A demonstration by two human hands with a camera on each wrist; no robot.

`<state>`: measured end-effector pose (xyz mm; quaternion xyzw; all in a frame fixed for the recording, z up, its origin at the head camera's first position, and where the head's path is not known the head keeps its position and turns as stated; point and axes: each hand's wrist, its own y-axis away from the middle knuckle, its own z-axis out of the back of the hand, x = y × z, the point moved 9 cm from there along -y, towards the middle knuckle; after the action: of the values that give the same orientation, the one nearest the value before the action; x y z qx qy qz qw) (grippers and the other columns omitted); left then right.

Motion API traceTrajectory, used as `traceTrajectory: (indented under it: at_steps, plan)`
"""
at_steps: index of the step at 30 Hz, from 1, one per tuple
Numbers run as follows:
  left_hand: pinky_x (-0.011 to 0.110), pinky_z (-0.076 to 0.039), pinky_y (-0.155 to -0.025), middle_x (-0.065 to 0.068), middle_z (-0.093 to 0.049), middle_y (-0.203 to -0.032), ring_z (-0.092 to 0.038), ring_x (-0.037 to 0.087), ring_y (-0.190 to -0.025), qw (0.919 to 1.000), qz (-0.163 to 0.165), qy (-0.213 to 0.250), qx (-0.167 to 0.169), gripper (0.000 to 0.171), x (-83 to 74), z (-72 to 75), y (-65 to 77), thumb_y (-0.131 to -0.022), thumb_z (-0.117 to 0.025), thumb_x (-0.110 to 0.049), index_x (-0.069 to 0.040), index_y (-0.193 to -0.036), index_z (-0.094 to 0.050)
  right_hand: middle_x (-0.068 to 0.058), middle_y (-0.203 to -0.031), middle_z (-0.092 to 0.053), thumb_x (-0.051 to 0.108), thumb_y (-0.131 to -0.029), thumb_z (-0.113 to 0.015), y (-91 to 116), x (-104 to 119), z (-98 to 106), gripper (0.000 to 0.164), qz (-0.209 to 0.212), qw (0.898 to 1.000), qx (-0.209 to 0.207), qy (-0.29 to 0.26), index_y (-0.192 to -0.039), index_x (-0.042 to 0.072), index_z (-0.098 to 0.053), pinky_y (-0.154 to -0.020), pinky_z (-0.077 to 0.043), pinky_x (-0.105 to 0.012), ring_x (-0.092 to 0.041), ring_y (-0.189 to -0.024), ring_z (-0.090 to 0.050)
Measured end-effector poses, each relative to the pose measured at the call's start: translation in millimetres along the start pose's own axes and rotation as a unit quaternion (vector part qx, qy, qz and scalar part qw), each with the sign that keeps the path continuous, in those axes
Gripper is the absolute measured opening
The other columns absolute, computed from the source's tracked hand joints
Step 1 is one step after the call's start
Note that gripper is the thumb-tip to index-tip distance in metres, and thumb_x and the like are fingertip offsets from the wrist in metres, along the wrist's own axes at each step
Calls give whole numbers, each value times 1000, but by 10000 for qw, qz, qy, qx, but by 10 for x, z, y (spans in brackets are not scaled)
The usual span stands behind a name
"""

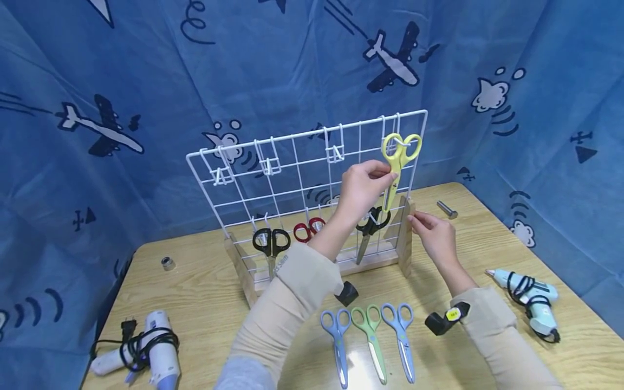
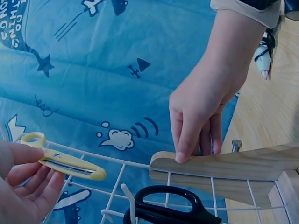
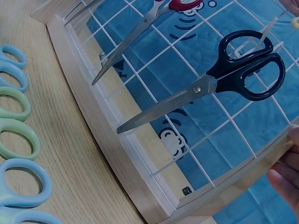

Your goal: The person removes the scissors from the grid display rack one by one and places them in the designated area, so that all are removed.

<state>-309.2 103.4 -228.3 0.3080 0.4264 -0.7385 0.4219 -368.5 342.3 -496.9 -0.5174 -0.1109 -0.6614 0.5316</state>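
Note:
Yellow scissors (image 1: pixel 396 162) are up at the top right hook of a white wire grid rack (image 1: pixel 292 138), blades pointing down. My left hand (image 1: pixel 363 187) pinches them by the blade part between thumb and fingers. In the left wrist view, the yellow scissors (image 2: pixel 74 163) sit between those fingertips. My right hand (image 1: pixel 436 235) grips the wooden side post (image 1: pixel 405 238) of the rack with thumb and fingertips. Just below the yellow pair hang black-handled scissors (image 3: pixel 252 65). Red-handled scissors (image 1: pixel 309 228) and another black-handled pair (image 1: pixel 271 244) hang further left on the lower row.
Blue scissors (image 1: pixel 337 341), green scissors (image 1: pixel 371 338) and a second blue pair (image 1: pixel 401 338) lie in front of the rack. A corded light-blue glue gun (image 1: pixel 531 295) is at right, a bolt (image 1: pixel 447 209) behind it. At left are a corded white tool (image 1: pixel 161 346) and a metal nut (image 1: pixel 168 264).

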Motion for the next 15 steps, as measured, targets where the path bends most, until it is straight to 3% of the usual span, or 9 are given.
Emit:
traceTrajectory:
  at_steps: [10, 15]
  plan:
    - [11, -47, -58, -1, -64, -83, -57, 1, -71, 9985, -222, 293, 404, 19, -120, -5, 79, -78, -61, -21, -9, -92, -63, 8, -88, -64, 57, -70, -52, -2, -5, -7, 37, -94, 9999, 35, 1, -96, 33, -61, -57, -50, -18, -3, -67, -61]
    - [13, -47, -57, 1, -64, -81, -58, 1, -69, 9964, -471, 551, 440, 18, -235, -3, 160, -77, -62, -20, -8, -90, -64, 8, -88, -64, 58, -70, -52, -15, -52, -4, 37, -188, 9998, 29, 93, -97, 35, -60, -58, -50, -19, -3, -67, -61]
